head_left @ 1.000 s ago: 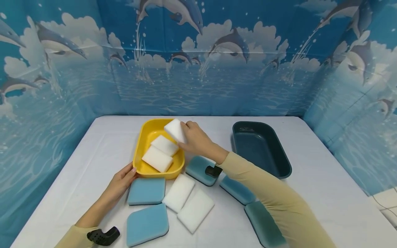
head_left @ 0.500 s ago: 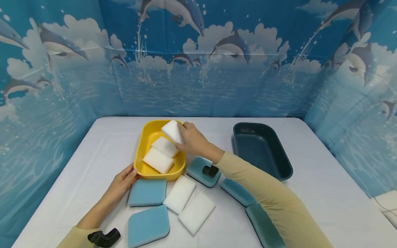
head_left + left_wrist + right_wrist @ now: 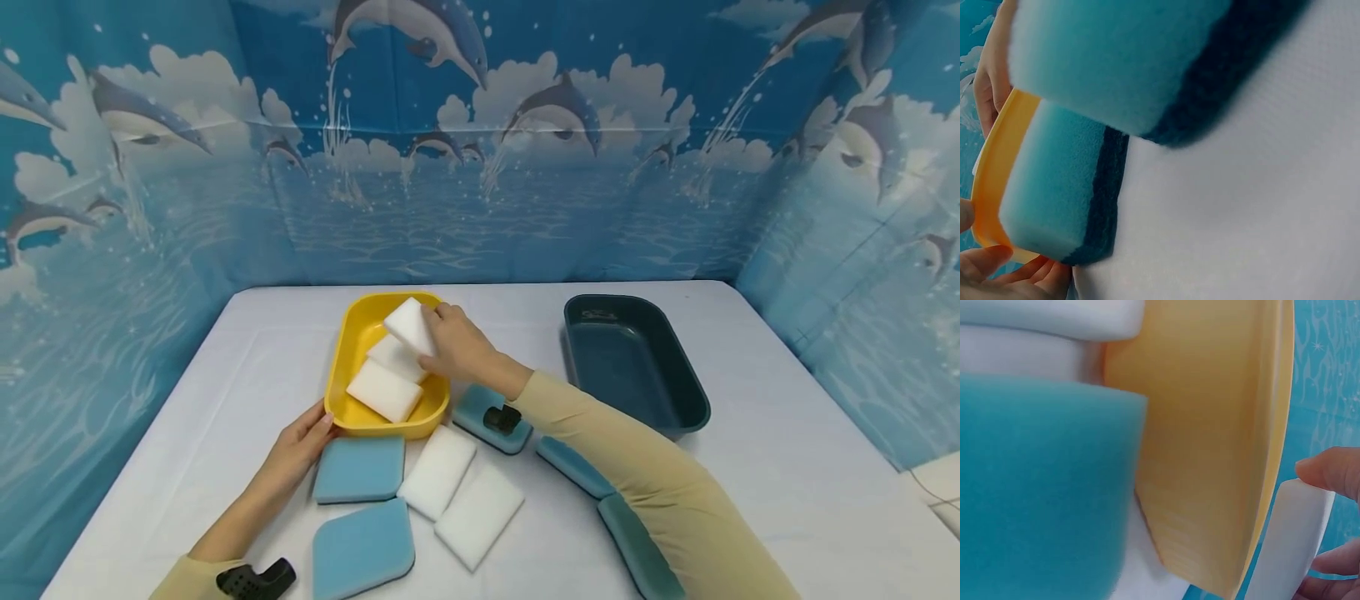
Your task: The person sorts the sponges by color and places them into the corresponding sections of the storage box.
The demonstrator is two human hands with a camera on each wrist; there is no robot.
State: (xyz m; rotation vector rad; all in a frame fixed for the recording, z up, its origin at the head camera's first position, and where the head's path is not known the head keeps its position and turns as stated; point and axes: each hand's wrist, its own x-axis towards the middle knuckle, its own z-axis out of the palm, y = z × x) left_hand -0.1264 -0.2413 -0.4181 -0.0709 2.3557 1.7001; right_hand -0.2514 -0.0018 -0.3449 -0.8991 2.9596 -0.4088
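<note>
Over the yellow plastic basin [image 3: 363,329], the partly closed right hand [image 3: 459,343] pinches a white rectangular foam sponge [image 3: 407,323], probably light, soft, best held by opposite edges; the left hand [image 3: 295,446] grips the basin's near corner.

The yellow tray [image 3: 358,335] is glossy plastic, white sponges [image 3: 384,390] matt, probably foam.

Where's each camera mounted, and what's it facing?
Head: on the head, facing forward and down across the table; left hand, right hand and sleeves show.
Left wrist: worn there, facing blue sponges and the yellow tray; both hands partly visible at left.
Right wrist: worn there, facing the tray's outer side; right hand holds white sponge.
Wrist views share the tray.
</note>
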